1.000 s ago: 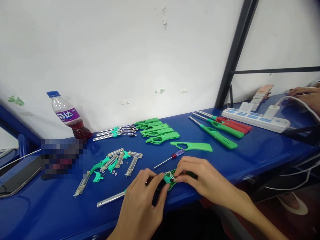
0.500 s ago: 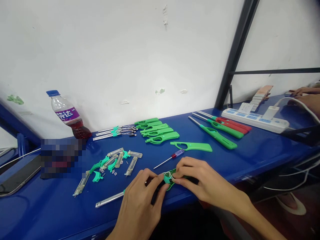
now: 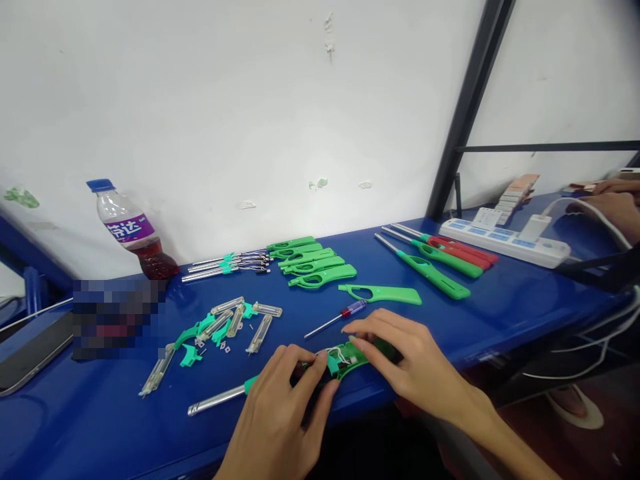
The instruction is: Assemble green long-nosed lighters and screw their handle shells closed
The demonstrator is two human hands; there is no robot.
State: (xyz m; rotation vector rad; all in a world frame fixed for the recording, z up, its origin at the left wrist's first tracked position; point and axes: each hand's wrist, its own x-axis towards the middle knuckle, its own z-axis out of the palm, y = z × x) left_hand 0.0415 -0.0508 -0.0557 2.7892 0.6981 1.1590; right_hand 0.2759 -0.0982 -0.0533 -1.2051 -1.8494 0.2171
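Observation:
An opened green long-nosed lighter (image 3: 354, 369) lies at the table's near edge, its inside facing up with a teal trigger and thin white wires showing. Its metal tube (image 3: 217, 402) points left. My left hand (image 3: 287, 400) is closed round the lighter near the trigger. My right hand (image 3: 405, 353) lies over the handle end, fingers closed on it; part of the handle is hidden beneath. Just beyond the lighter is a screwdriver (image 3: 336, 319) with a purple and red handle. Behind it lies a loose green handle shell (image 3: 395, 295).
Clear fuel tanks (image 3: 260, 333) and teal triggers (image 3: 190, 355) lie scattered at left. Metal tubes with wires (image 3: 215, 274) and green shells (image 3: 327, 275) line the back. Whole lighters (image 3: 435, 277), a power strip (image 3: 505, 241), a drink bottle (image 3: 131, 230) and a phone (image 3: 37, 353) surround them. Another person's hand (image 3: 613, 207) is far right.
My right fingers have moved off the wires beside the trigger and onto the handle to the right, uncovering more of the inside. My left hand keeps its hold. The view has shifted slightly.

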